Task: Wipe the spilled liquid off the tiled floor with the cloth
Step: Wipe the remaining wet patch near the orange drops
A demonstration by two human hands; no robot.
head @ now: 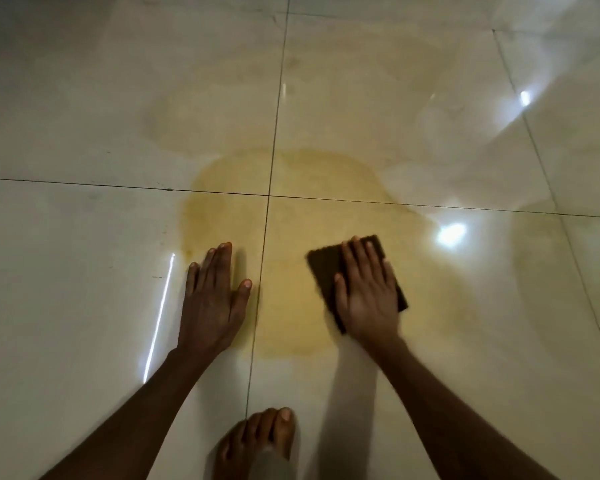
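A yellowish spilled liquid (291, 216) spreads over the glossy tiled floor (66, 258), across the crossing of the tile joints. A dark brown folded cloth (326, 268) lies flat inside the puddle's right part. My right hand (368, 292) presses palm-down on the cloth, fingers spread over it, and looks slightly blurred. My left hand (212, 299) rests flat on the floor at the puddle's left edge, fingers together, holding nothing. A fainter, thinner smear (326, 91) of the liquid reaches further away over the far tiles.
My bare foot (257, 441) stands on the tile below the puddle, between my forearms. Bright light reflections (451, 233) glint on the wet floor at the right. Dark tile joints (267, 202) run across and along the floor.
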